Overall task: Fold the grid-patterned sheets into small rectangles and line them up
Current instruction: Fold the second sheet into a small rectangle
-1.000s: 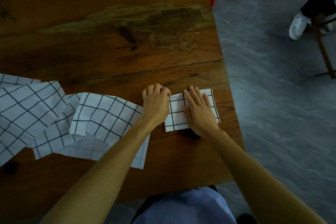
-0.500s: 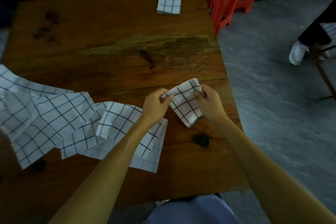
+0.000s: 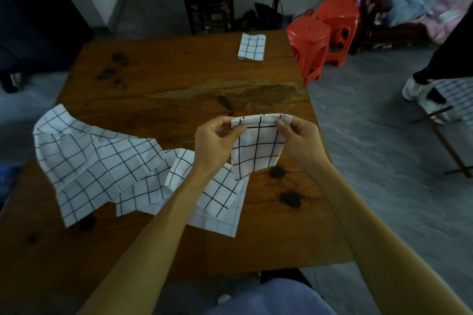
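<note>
Head view shows both hands raised above the desk (image 3: 179, 77) near the centre of the frame, with a folded sheet (image 3: 257, 148) hanging between them. Left hand (image 3: 217, 140) pinches the sheet's upper left corner between thumb and curled fingers; right hand (image 3: 298, 133) pinches the upper right corner the same way, so both are closed on the cloth. The sheet hangs clear of the desk, top edge level, lower edge tilted down to the left just above the wood. It already looks like a small rectangle several layers thick, so the folding of this piece seems done or nearly so, and the step in hand is most likely carrying it to its place. A finished rectangle (image 3: 251, 47) lies at the far edge of the desk, in the upper middle of the frame, well apart from the hands. In the left and lower middle of the frame lies a pile (image 3: 107, 163) of unfolded sheets, overlapping one another, so much of the task remains. The next move probably calls for reaching forward, keeping the layers pinched so they do not slip open, and laying the sheet flat beside the finished rectangle with edges squared to it.
</note>
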`<action>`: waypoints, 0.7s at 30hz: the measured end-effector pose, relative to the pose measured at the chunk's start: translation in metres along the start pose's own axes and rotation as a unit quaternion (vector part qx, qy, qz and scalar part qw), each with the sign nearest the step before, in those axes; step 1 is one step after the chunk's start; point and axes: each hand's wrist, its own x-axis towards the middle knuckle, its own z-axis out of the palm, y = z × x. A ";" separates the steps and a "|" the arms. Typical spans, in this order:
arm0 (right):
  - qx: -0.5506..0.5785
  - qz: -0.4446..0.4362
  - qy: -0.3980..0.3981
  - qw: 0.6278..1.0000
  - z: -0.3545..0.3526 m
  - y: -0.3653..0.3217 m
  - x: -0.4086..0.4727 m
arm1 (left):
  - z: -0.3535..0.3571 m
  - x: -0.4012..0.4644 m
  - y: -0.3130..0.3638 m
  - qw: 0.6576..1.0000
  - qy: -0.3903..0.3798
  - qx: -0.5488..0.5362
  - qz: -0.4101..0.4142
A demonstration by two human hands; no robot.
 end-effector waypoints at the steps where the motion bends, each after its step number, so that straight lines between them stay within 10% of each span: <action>1: 0.006 0.000 -0.003 1.000 0.001 -0.004 -0.003 | -0.004 -0.002 0.003 1.000 0.001 -0.001 0.001; 21: 0.047 -0.024 -0.044 0.998 0.006 -0.026 -0.019 | -0.037 -0.019 0.033 0.999 0.043 -0.012 -0.004</action>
